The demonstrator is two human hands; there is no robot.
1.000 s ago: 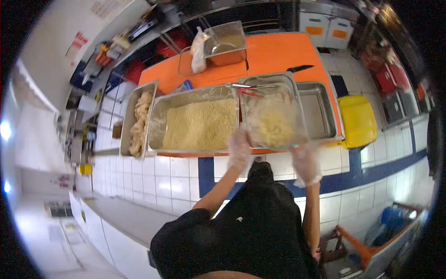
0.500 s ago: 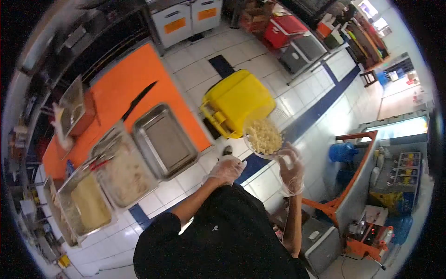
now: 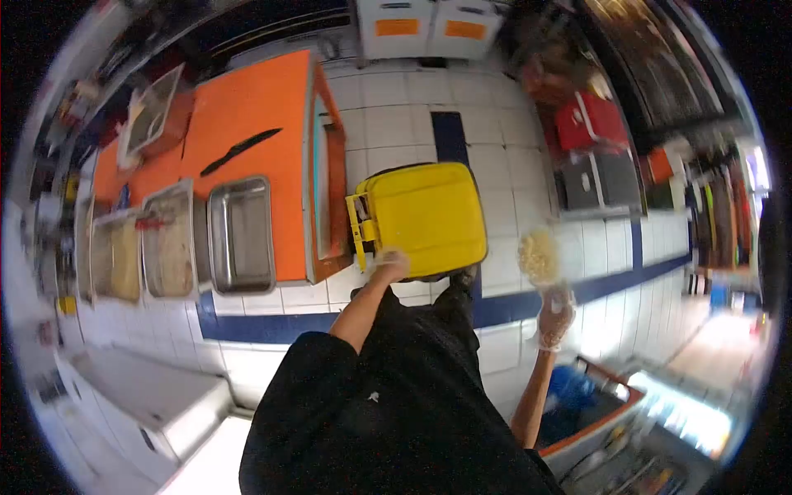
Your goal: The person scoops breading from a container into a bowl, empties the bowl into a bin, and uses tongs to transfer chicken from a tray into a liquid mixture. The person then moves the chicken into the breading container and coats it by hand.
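My right hand [image 3: 557,315], in a clear plastic glove, grips the near rim of a transparent bowl [image 3: 584,252] held out to the right above the floor. Pale chopped food [image 3: 539,256] lies in the bowl, and both are blurred. My left hand [image 3: 391,266], also gloved, is at the near left corner of the yellow lidded bin [image 3: 429,219], beside its hinge bar. Motion smears its fingers, so I cannot make out whether they touch the lid. The bin's lid is down.
An orange worktop [image 3: 247,107] on the left bears a black-bladed knife [image 3: 241,151]. Steel trays [image 3: 240,235] line its near edge, some with food. A red cooler [image 3: 588,121] and a grey cooler [image 3: 601,181] stand at right. A white chest [image 3: 148,396] is behind left.
The view has turned, and the bin now lies directly in front of my body. My left hand has come to the bin's corner. The bowl has moved right, still in my right hand.
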